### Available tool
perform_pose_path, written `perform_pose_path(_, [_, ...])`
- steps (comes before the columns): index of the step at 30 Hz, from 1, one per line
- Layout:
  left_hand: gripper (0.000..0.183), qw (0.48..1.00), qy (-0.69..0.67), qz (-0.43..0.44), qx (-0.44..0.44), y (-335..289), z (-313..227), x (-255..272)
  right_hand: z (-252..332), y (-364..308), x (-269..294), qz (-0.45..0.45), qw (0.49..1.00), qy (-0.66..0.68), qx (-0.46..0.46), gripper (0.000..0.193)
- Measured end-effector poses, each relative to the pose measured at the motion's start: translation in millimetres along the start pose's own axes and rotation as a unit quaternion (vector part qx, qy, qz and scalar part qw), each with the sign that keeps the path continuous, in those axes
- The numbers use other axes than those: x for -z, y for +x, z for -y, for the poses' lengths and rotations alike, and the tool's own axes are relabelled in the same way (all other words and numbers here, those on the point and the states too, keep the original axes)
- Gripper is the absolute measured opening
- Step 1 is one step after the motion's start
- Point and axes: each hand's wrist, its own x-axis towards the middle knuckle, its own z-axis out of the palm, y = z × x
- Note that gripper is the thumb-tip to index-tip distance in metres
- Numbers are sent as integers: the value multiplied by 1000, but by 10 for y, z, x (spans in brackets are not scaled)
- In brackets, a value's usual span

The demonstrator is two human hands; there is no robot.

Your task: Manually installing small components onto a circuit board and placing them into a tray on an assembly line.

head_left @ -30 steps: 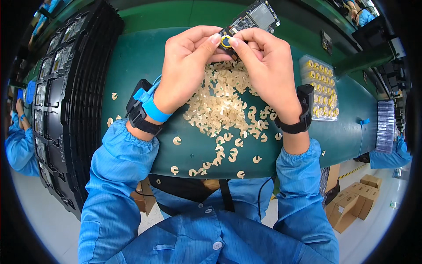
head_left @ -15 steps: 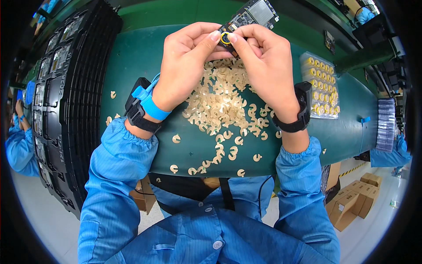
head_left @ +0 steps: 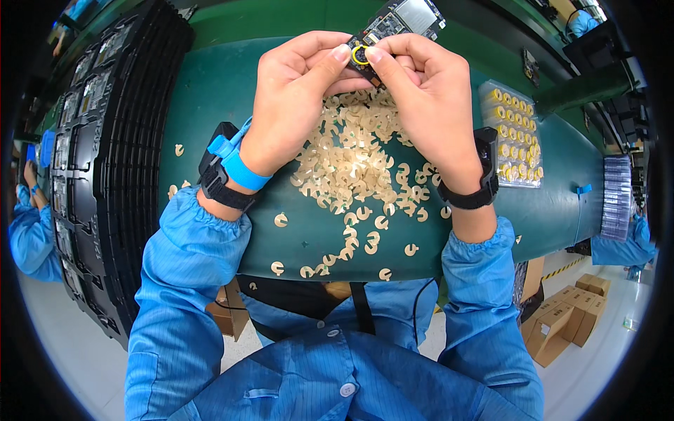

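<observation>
In the head view, the left hand (head_left: pixel 291 88) and right hand (head_left: pixel 434 98) grip the near end of a black rectangular circuit board with a silver metal shield (head_left: pixel 414 17). Their fingers are closed, curled behind the board, with both thumbs on its front beside a small round yellow-rimmed dark part (head_left: pixel 361 55). This opposed grip probably steadies the board while the thumbs work at that part. The board is above the far side of the green table (head_left: pixel 200 88), over a heap of cream C-shaped pieces (head_left: pixel 351 158), apparently kept central for easy reach. Its component face looks up toward the camera; its long axis slants away and rightward, shield end farthest.
</observation>
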Motion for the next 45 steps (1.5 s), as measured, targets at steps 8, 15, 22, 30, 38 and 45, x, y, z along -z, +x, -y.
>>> perform_pose_path(8, [29,1000,9,3,0,0,-4,-5,-12,6,-1,4,998,-54,17,13])
perform_pose_path(15, [27,1000,0,-1,-5,0,-28,-48,10,6,36,-6,994,-93,49,14])
perform_pose_path(22, [26,999,-14,-33,-19,-18,28,-55,8,-8,10,4,995,-87,52,13])
perform_pose_path(30, [25,999,1,-31,-21,-26,6,-62,-38,-2,-7,1,996,-74,57,13])
perform_pose_path(38, [26,999,20,-28,-25,-30,-8,-66,12,-3,-31,-40,976,-145,155,11])
perform_pose_path(45, [25,998,0,-51,-40,-24,22,-68,22,-12,-37,-49,968,-164,185,11])
